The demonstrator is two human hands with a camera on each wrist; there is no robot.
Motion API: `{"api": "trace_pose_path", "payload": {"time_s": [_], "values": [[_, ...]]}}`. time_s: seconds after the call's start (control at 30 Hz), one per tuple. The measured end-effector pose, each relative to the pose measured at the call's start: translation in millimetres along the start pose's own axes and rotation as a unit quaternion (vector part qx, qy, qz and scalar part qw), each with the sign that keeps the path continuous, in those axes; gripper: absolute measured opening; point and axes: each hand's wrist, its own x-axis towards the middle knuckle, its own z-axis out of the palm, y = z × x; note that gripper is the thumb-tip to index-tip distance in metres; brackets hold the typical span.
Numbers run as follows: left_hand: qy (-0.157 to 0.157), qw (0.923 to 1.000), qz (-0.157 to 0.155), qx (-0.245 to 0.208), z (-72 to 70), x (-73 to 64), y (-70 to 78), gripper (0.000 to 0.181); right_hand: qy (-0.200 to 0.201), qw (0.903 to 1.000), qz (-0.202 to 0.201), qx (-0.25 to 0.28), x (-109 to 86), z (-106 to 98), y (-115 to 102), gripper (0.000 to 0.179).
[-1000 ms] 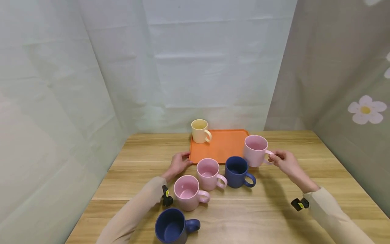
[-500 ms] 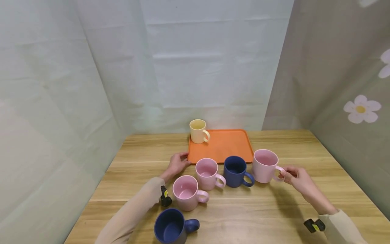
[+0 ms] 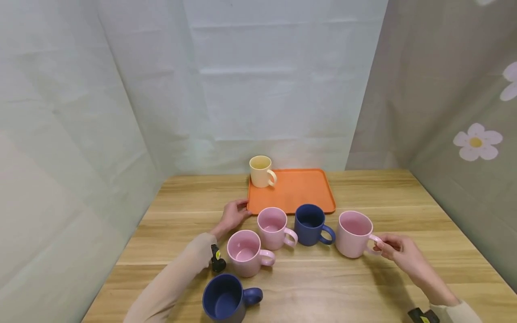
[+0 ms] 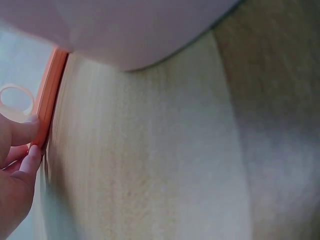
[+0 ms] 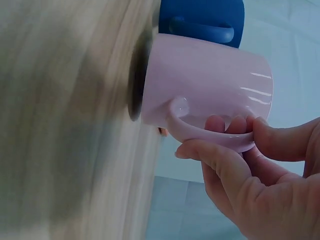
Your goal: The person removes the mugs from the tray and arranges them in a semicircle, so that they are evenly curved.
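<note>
My right hand (image 3: 404, 255) grips a pink mug (image 3: 354, 235) by its handle, thumb and fingers around the loop in the right wrist view. That mug is upright, its base very close to the tabletop; a dark shadow lies beside the base. My left hand (image 3: 235, 214) pinches the near left corner of an orange tray (image 3: 303, 190), thumb above and fingers below in the left wrist view. A yellow mug (image 3: 260, 172) stands on the tray's far left corner. In front of the tray stand another pink mug (image 3: 271, 229) and a dark blue mug (image 3: 309, 225).
A third pink mug (image 3: 244, 254) and a second blue mug (image 3: 224, 299) stand nearer the front, beside my left forearm. Everything is on a wooden table (image 3: 323, 287). Pale cloth (image 3: 274, 89) hangs behind it, with flowered cloth (image 3: 436, 112) at the right.
My right hand has drawn the pink mug from the tray's near right corner toward me and slightly right, and lowered it beside the blue mug. My left hand has stayed at the tray corner.
</note>
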Motion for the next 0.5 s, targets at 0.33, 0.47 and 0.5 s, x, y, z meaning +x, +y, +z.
{"api": "trace_pose_path", "payload": {"time_s": [0.33, 0.47, 0.5], "values": [[0.007, 0.9998, 0.005, 0.018, 1.1, -0.6, 1.8, 0.048, -0.010, 0.9993, -0.037, -0.008, -9.9, 3, 9, 0.025], [0.008, 0.9999, 0.007, 0.009, 0.9, 0.2, 1.8, 0.047, -0.064, 0.9931, -0.098, -0.006, -13.3, 0, 15, 0.022], [0.008, 0.9999, 0.007, 0.008, 0.6, 0.3, 1.4, 0.047, -0.085, 0.9900, -0.112, -0.004, -13.6, -1, 16, 0.021]]}}
